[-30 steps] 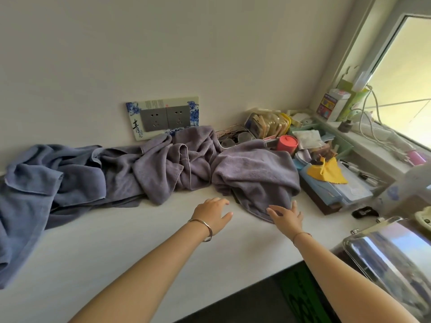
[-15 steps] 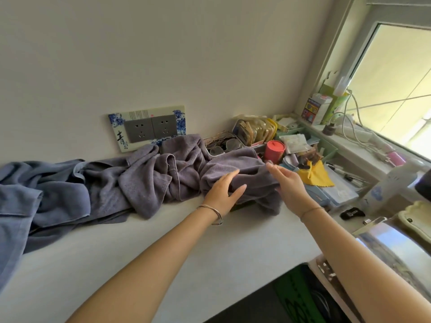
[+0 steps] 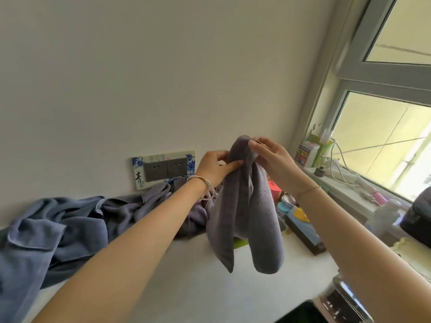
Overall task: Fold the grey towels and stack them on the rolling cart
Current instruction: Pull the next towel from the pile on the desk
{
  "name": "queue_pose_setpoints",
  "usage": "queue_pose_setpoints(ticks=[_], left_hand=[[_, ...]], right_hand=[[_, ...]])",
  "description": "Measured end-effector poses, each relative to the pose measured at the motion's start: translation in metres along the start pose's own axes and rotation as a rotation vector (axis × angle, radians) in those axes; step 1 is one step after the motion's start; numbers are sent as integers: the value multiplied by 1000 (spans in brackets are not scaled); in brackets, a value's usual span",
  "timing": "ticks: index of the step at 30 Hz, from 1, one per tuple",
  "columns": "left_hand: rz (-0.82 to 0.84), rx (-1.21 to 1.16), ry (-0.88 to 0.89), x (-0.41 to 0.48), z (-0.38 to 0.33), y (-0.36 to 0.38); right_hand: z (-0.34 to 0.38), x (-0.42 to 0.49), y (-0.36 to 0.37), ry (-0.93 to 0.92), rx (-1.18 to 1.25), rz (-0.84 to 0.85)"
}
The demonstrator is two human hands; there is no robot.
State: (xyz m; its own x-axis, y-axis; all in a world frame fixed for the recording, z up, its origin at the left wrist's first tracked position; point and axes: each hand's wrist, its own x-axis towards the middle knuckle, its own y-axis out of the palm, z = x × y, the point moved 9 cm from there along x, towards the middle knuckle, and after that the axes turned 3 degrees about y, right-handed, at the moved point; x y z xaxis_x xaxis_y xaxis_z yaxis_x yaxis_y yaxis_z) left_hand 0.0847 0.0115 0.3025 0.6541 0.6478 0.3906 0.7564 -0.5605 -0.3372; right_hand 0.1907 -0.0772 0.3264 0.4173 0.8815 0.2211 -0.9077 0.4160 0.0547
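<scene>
A person's left hand point(image 3: 215, 167) and right hand point(image 3: 271, 157) are both pinching the bunched top of a grey towel point(image 3: 245, 217), fingers and thumbs clenched on the cloth. They are holding it up over the back right part of the white worktop point(image 3: 186, 290), with its two folds hanging down loose. More towels point(image 3: 70, 229) are lying crumpled along the back edge (the bluest one nearest the left end), below a wall socket panel point(image 3: 163, 170). Small clutter point(image 3: 300, 220) is crowding the right corner.
</scene>
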Motion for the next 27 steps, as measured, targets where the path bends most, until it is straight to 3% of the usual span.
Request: queue_pose_setpoints(ticks=[7,14,17,21,27], left_hand=[[-262,-36,102,1,-73,-80],[-366,22,201,-16,-117,-142],[-353,-37,192,-27,-127,-166],[-217,-115,146,-42,-137,-195],[-97,-198,34,-79,-142,-250]], right_hand=[[55,-2,38,-119,-304,-57],[107,-3,85,-340,-562,-101],[124,-9,110,-363,-495,-22],[146,-21,148,-322,-305,167],[175,-30,170,-315,-113,149]])
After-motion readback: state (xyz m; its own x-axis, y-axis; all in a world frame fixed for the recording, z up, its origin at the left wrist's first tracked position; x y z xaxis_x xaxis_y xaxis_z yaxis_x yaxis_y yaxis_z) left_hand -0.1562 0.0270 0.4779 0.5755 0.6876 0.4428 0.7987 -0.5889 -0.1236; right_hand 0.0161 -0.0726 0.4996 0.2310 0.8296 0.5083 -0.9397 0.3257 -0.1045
